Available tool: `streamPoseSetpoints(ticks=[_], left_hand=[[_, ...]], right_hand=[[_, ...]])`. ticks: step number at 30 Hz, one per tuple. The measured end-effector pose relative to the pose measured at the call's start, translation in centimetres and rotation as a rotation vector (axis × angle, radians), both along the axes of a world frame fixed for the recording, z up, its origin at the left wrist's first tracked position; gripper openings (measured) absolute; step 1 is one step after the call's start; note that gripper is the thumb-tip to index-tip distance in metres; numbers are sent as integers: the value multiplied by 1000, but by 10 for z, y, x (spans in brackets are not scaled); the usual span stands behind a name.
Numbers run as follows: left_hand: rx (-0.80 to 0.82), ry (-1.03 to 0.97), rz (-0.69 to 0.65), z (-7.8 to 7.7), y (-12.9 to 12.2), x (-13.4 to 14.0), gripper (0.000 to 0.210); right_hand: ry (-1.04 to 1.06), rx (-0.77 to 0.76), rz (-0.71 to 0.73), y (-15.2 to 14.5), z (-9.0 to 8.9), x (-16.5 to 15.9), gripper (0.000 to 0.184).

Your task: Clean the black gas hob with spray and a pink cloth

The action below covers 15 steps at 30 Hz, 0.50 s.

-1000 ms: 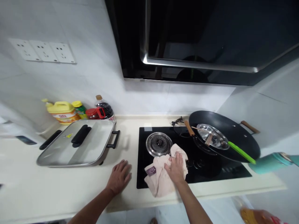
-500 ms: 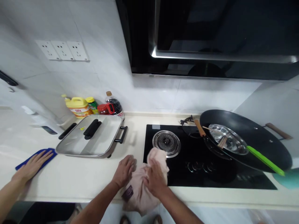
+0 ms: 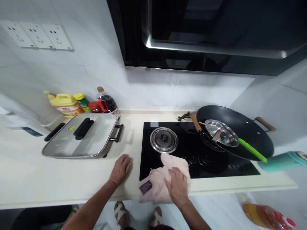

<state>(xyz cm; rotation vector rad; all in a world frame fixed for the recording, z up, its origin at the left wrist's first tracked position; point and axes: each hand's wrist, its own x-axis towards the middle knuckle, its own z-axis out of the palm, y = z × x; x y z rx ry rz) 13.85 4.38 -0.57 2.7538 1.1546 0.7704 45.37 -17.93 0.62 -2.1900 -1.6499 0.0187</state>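
Note:
My right hand (image 3: 177,184) presses on a pale pink cloth (image 3: 160,182) with a dark purple label, its fingers bent over the fabric. The cloth lies bunched over the front left part of the black glass cooktop (image 3: 158,164) and droops past the counter's front edge. My left hand (image 3: 121,169) rests on the white countertop (image 3: 79,179) left of the cooktop. Nothing is in it, and its fingers are loosely bent. Behind the cloth is the round left burner (image 3: 164,140).
A lidded electric pan (image 3: 100,140) stands on the left, with bottles (image 3: 64,103) behind it. On the right burner sits a wok (image 3: 249,127) holding a metal strainer (image 3: 229,135) and a green-handled utensil (image 3: 251,149). A teal bottle (image 3: 275,161) lies at the right. The range hood (image 3: 192,41) hangs overhead.
My right hand has slid the cloth to the right along the cooktop's front. My left hand is now apart from the cloth. The view shifted, and another person's hand on a blue cloth left it.

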Motion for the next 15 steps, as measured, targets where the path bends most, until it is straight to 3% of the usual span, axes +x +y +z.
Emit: streamPoseSetpoints(ticks=[4,10,13,15], left_hand=[[34,-4,-5,5,1,1,34],[110,-1,3,6,2,1,32],[135,3,-4,4,3,0,32],[150,-3,-11,4,4,0,32]], right_hand=[[-102,43,-266,-33,-6,54,53],[-189,72,-573,-46,-9,135,64],[-212,146,-682,-48,-11,148,71],[-192,178,-639,-48,-13,136,70]])
